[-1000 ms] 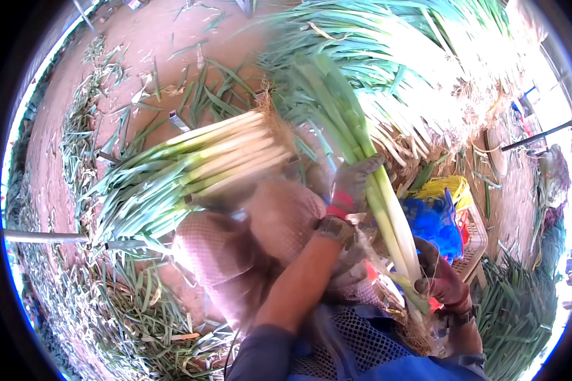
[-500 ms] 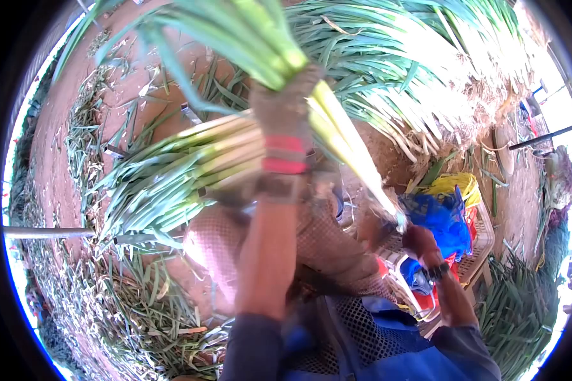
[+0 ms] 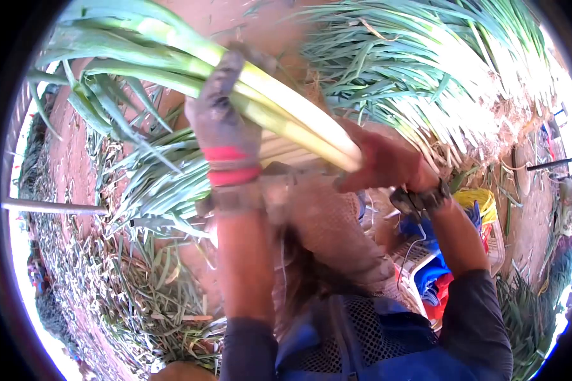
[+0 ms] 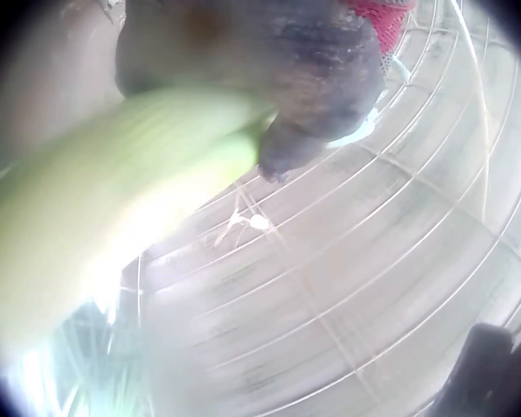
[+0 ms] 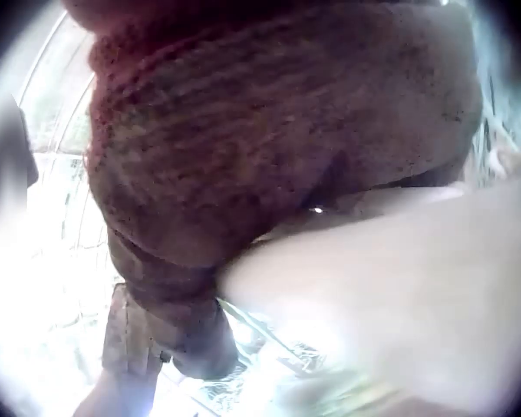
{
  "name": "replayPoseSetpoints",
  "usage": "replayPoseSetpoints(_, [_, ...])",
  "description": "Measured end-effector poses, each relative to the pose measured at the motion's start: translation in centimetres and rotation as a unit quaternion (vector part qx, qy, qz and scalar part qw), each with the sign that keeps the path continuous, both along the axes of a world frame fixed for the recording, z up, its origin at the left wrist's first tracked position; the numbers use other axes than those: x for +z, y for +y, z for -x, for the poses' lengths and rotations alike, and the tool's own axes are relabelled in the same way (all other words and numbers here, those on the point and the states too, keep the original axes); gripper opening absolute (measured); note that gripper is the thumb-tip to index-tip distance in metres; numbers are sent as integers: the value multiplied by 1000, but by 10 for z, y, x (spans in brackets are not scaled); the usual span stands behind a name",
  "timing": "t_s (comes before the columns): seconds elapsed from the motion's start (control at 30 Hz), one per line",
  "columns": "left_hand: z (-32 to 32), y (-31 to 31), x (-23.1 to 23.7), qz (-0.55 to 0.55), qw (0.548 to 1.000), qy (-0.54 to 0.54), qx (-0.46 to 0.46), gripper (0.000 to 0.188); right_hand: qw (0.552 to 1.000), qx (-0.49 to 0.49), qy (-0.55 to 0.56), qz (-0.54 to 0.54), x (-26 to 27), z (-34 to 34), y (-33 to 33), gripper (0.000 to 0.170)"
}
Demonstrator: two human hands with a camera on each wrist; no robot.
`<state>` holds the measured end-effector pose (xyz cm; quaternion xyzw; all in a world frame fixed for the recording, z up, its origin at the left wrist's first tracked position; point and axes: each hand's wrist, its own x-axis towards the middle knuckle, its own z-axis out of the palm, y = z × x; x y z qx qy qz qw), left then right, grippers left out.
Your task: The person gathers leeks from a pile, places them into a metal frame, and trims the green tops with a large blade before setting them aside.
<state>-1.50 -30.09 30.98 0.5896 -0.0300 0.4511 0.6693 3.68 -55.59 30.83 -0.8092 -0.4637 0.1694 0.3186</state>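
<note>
A few leeks [image 3: 292, 120] are held up slantwise in the head view, green leaves at upper left and white ends toward the right. My gloved left hand [image 3: 225, 114] grips them around the middle, the thumb lying over the stalks. The gloved right hand [image 3: 388, 159] holds their white ends, blurred in the head view. From the right wrist, a pale stalk [image 5: 391, 287] passes beneath the curled fingers. In the left wrist view a green stalk [image 4: 139, 182] comes out of the left glove. Behind the left wrist lies a row of leeks [image 3: 165, 181], partly hidden by the arm.
A large heap of leeks [image 3: 419, 76] with roots lies at upper right. A pale crate [image 3: 497, 247] on the right carries yellow strips [image 3: 480, 202] and blue material [image 3: 432, 276]. Cut leaves [image 3: 127, 286] litter the ground at lower left, below a metal bar [image 3: 54, 206].
The left hand has swung the leeks up and left from beside the crate. My right hand, low by their root ends before, has risen to the white ends. The stringy roots no longer show.
</note>
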Motion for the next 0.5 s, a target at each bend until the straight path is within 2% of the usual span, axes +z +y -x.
replayPoseSetpoints(0.03, [-1, 20, -3, -66, 995, 2, 80, 24, 986, 11, 164, 40, 4, -4, 16, 84])
replayPoseSetpoints(0.07, [4, 46, 1, -233, 956, 13, 175, 29, 985, 18, 165, 41, 3, -9, 30, 84])
replayPoseSetpoints(0.1, [10, 68, 2, -234, 955, 15, 181, 29, 990, 46, 129, -30, 2, -15, 42, 77])
replayPoseSetpoints(0.13, [19, 84, 14, -145, 979, -14, 145, 34, 988, 73, 93, -102, 0, -21, 57, 71])
replayPoseSetpoints(0.2, [40, 113, 45, 35, 994, -70, 70, 47, 995, 68, -4, -75, 22, -33, 89, 62])
replayPoseSetpoints(0.27, [63, 145, 75, 213, 969, -128, -6, 62, 998, 54, -36, -7, 45, -47, 125, 61])
replayPoseSetpoints(0.3, [80, 164, 86, 197, 969, -147, 19, 63, 998, 58, -33, -8, 42, -58, 141, 61])
replayPoseSetpoints(0.33, [101, 188, 92, 181, 968, -167, 45, 65, 994, 71, -77, -40, 38, -69, 157, 61])
replayPoseSetpoints(0.37, [125, 224, 88, 164, 969, -163, 91, 66, 986, 85, -121, -71, 32, -79, 172, 61])
replayPoseSetpoints(0.4, [147, 258, 80, 147, 967, -158, 138, 67, 987, 90, -117, -70, 25, -86, 186, 61])
replayPoseSetpoints(0.47, [164, 290, 65, 182, 952, -152, 194, 68, 991, 95, -92, 0, 6, -98, 214, 72])
replayPoseSetpoints(0.5, [176, 307, 38, 190, 951, -82, 230, 70, 993, 98, -65, 14, -22, -104, 226, 74])
